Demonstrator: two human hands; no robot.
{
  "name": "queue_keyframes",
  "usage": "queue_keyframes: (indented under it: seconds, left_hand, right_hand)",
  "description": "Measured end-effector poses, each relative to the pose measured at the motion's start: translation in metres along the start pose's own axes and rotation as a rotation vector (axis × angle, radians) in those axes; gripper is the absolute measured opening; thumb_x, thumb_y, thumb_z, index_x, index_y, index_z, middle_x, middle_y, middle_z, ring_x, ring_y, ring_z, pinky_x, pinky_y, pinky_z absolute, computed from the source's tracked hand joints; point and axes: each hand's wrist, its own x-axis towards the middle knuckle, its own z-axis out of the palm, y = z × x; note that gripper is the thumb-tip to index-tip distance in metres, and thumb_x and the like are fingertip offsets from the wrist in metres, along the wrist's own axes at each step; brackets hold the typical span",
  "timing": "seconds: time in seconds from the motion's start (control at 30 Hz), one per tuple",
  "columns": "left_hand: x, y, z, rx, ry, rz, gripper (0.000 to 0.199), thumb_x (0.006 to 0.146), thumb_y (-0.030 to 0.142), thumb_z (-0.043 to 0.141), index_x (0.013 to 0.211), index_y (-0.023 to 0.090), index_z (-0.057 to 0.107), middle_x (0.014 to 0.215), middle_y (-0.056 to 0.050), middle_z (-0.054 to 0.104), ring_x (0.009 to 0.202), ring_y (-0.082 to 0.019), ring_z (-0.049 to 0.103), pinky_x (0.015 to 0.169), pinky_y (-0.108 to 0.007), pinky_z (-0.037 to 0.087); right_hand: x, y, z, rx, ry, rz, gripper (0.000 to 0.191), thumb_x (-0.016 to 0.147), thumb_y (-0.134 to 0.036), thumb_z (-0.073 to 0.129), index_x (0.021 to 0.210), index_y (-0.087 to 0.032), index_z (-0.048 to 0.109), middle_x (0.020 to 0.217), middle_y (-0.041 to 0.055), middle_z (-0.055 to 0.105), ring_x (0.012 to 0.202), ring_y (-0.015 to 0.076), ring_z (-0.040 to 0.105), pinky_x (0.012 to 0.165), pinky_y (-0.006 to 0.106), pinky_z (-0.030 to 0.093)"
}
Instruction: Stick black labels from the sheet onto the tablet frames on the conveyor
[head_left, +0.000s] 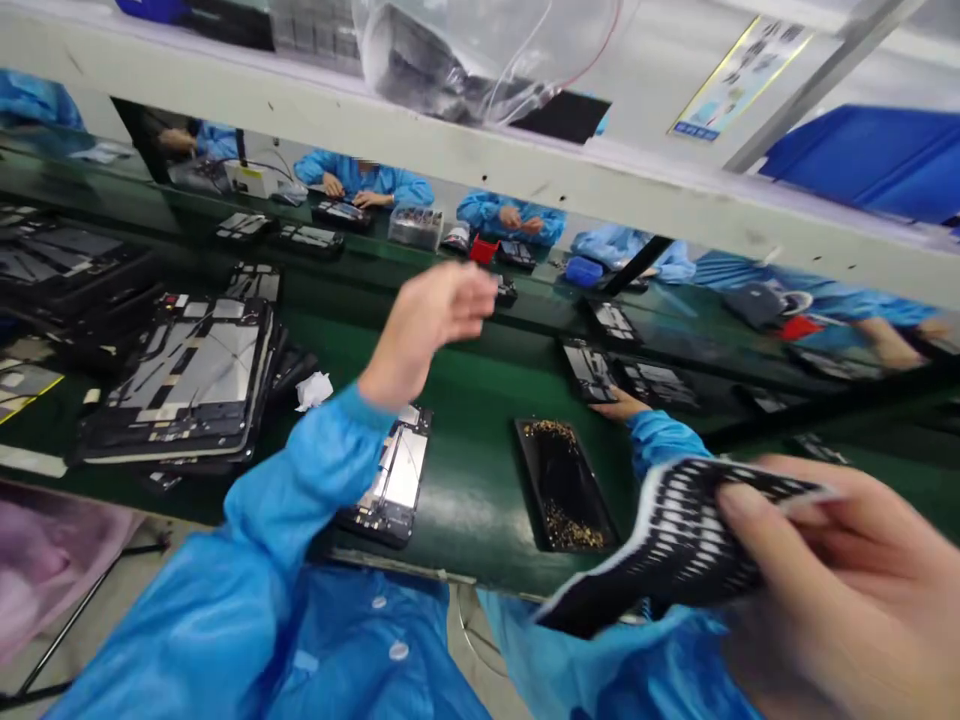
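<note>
Flexible black sheet w/ white grid pattern (667, 545) bending in bare R hand (840, 590), fingers pinching it tightly, above glossy green conveyor belt (472, 500). Bare L hand (431, 325) hovering, fingers half open, holding nothing visible (blurred). Risk: sheet slipping if pinch loosens.

Our left hand (427, 325) rises mid-frame, blurred, wrist bent and fingers loosely curled together, the forearm angling up from a blue sleeve (300, 490). Low at right, our right hand (840, 600), also blurred and close to the camera, grips with its thumb (742, 505) on top, the wrist sunk in another blue sleeve (600, 665).
</note>
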Motion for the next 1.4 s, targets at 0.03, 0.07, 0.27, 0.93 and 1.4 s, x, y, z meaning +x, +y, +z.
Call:
queue_keyframes:
  seconds: [0.03, 0.07, 0.27, 0.93, 1.4]
  left_hand:
    - [-0.037, -0.022, -0.018, 0.217, -0.049, -0.03, 0.041, 0.105, 0.059, 0.059, 0.11, 0.022, 0.077, 0.126, -0.01, 0.081, 0.126, -0.031, 0.078, 0.103, -0.044, 0.064]
    - [-0.074, -0.043, -0.038, 0.454, -0.121, -0.083, 0.043, 0.102, 0.065, 0.061, 0.11, 0.026, 0.078, 0.126, -0.008, 0.082, 0.128, -0.032, 0.076, 0.108, -0.047, 0.063]
    - [-0.216, -0.147, -0.16, 0.798, 0.036, -0.285, 0.103, 0.073, 0.064, 0.09, 0.159, 0.016, 0.059, 0.179, -0.025, 0.04, 0.172, -0.054, 0.023, 0.135, -0.075, 0.029]
    - [-0.199, -0.214, -0.145, 1.052, -0.348, -0.007, 0.111, 0.092, 0.019, 0.081, 0.18, 0.015, 0.014, 0.17, -0.024, 0.055, 0.16, -0.036, 0.054, 0.127, -0.051, 0.055]
    - [-0.234, -0.206, -0.09, 0.407, -0.221, -0.457, 0.085, 0.094, 0.019, 0.064, 0.176, 0.022, 0.041, 0.174, -0.016, 0.05, 0.162, -0.032, 0.051, 0.133, -0.049, 0.047]
  right_hand:
    - [0.005, 0.0, 0.023, 0.095, -0.02, 0.076, 0.036, 0.087, -0.065, 0.086, 0.106, -0.035, 0.081, 0.081, 0.0039, 0.078, 0.065, 0.027, 0.072, 0.05, 0.038, 0.06]
    - [0.01, 0.003, 0.046, 0.205, -0.065, 0.166, 0.037, 0.079, -0.064, 0.092, 0.099, -0.034, 0.081, 0.076, 0.0028, 0.077, 0.061, 0.0249, 0.07, 0.049, 0.034, 0.057]
    - [-0.003, 0.064, 0.172, 0.738, -0.403, 0.719, 0.062, 0.039, -0.059, 0.111, 0.078, -0.024, 0.077, 0.067, -0.0011, 0.075, 0.058, 0.0181, 0.069, 0.056, 0.029, 0.06]
    - [-0.05, 0.085, 0.169, 0.154, -0.538, 0.667, 0.062, 0.074, -0.084, 0.087, 0.094, -0.026, 0.084, 0.095, 0.0087, 0.083, 0.092, 0.0284, 0.076, 0.083, 0.036, 0.064]
    - [-0.023, 0.142, 0.224, 0.353, -0.557, 0.634, 0.058, 0.071, -0.082, 0.089, 0.087, -0.028, 0.077, 0.127, 0.0093, 0.085, 0.119, 0.0349, 0.076, 0.107, 0.046, 0.06]
